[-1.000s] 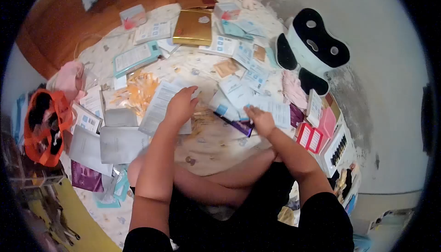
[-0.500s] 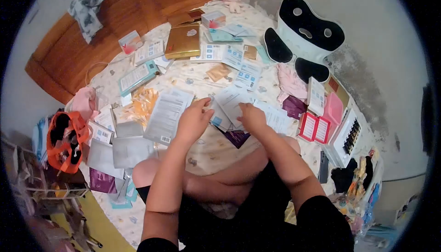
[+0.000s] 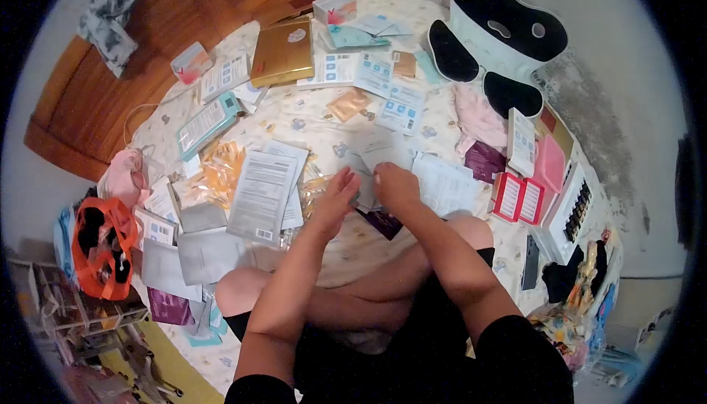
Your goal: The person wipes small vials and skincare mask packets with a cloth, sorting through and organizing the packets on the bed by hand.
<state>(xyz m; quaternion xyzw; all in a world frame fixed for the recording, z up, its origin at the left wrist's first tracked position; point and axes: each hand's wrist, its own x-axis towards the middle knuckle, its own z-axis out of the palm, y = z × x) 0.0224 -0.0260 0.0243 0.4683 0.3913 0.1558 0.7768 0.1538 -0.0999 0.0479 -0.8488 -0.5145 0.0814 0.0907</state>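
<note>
Near the centre, my right hand (image 3: 395, 187) has its fingers closed on a white packet (image 3: 385, 150), one of a few overlapping packets. My left hand (image 3: 338, 201) is at their left edge, palm turned inward and fingers apart. A dark purple packet (image 3: 381, 224) lies partly under my right hand. Left of my left hand, printed grey-white packets (image 3: 261, 194) overlap one another. Pale blue-white packets (image 3: 444, 185) lie to the right of my right hand.
A gold box (image 3: 283, 52) stands at the back. Orange sachets (image 3: 223, 168) and an orange bag (image 3: 103, 246) are on the left. On the right are a red case (image 3: 518, 198), a tray of small dark bottles (image 3: 571, 216) and a black-and-white padded object (image 3: 508, 17).
My right hand has closed on a white packet, which has been raised and blurred. My left hand has turned palm inward beside it. The camera's view has shifted.
</note>
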